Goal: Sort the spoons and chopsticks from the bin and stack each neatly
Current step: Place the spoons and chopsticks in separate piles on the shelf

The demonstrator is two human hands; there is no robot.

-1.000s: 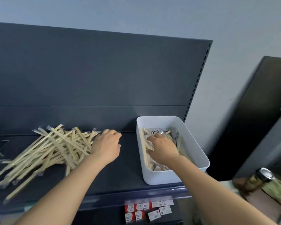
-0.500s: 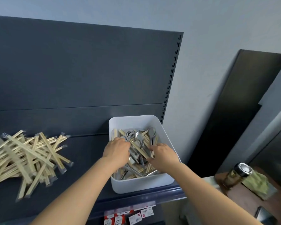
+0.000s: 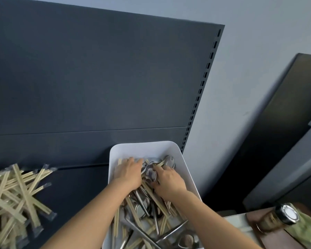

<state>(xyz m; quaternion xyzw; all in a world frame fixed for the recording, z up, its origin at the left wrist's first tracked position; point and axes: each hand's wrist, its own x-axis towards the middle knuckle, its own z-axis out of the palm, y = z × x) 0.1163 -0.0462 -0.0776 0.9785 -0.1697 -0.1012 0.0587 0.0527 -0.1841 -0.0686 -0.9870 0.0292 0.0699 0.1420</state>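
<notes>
Near end of bin (image 3: 186, 169), at the shelf's (image 3: 75, 186) right end: spoons (image 3: 142, 207) and chopsticks (image 3: 152, 195) tangled. Risk: a pull drags neighbours over the rim, or grabs a mixed bunch. Left hand (image 3: 131, 172) and right hand (image 3: 169, 179) are dug in with fingers curled; can't tell what either grip pinches. Loose pile (image 3: 16, 191) lies toward the left end, unstacked. A second ago the left hand was at that pile; now both hands are deep in the bin.
</notes>
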